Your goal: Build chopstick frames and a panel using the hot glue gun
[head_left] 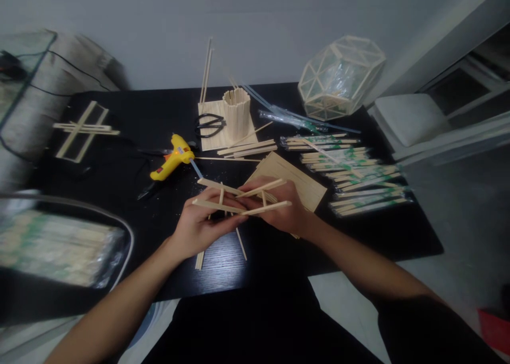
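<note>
Between my two hands, over the front of the black table, is a small frame of wooden sticks (266, 209). My left hand (199, 220) grips its left part, with the thumb along the lower edge. Around its right part my right hand (285, 207) is closed; some of those fingers are hidden behind the sticks. Beyond my left hand lies a yellow glue gun (171, 164) with a glue stick in its back end. Loose thin sticks (241, 244) rest on the table below my hands. Past my right hand is a flat wooden board (305, 180).
A stick-built cup (236, 117) and black scissors (209, 125) sit on a stick mat at the back. Wrapped chopstick packs (358, 170) lie at right, near a faceted stick-frame ball (340, 79). A crossed stick frame (83, 130) is at left, a large chopstick bag (56, 247) nearer.
</note>
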Demonstrator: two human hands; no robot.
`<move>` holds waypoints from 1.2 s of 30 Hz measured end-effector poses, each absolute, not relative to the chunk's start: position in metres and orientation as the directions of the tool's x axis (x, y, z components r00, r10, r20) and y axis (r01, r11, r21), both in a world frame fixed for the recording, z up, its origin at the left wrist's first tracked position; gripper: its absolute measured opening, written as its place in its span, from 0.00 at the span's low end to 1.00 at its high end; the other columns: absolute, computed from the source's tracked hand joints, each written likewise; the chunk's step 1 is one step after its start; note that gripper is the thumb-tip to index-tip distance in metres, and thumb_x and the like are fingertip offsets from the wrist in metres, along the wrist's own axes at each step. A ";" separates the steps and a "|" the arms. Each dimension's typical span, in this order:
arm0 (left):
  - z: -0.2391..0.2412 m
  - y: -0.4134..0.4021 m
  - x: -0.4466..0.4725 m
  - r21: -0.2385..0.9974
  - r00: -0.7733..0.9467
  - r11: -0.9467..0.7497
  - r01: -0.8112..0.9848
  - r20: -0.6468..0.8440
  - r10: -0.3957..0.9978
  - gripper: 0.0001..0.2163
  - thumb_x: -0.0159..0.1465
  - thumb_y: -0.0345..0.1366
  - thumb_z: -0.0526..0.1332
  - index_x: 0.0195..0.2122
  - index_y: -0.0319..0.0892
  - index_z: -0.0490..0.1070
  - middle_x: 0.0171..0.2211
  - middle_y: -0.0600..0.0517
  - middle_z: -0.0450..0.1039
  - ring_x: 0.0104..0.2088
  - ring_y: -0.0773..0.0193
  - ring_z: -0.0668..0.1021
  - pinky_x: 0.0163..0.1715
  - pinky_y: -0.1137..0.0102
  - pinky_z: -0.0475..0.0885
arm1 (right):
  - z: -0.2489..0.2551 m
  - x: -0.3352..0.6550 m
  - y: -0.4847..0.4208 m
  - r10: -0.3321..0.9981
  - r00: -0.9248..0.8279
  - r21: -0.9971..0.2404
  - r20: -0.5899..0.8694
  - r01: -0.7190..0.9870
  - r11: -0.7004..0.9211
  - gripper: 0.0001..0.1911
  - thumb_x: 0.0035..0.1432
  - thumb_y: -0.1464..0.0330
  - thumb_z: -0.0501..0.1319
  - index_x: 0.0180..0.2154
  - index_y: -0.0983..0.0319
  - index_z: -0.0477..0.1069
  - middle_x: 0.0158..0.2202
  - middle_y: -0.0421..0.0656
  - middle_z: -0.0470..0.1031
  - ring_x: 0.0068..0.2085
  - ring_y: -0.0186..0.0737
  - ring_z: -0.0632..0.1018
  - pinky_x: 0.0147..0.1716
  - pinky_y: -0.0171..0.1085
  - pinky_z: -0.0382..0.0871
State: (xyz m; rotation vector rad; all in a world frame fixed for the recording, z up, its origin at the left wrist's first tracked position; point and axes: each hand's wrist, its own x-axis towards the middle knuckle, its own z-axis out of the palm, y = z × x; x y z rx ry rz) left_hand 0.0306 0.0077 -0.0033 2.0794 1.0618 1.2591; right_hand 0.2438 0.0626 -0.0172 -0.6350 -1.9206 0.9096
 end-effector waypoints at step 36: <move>-0.007 0.005 0.029 0.709 0.299 -0.608 0.357 0.530 0.793 0.05 0.65 0.32 0.73 0.42 0.42 0.83 0.38 0.49 0.86 0.43 0.61 0.86 0.47 0.68 0.81 | -0.019 0.244 0.061 0.692 -0.459 -0.769 0.558 0.027 0.638 0.03 0.67 0.69 0.70 0.43 0.60 0.82 0.40 0.46 0.87 0.39 0.40 0.88 0.40 0.38 0.84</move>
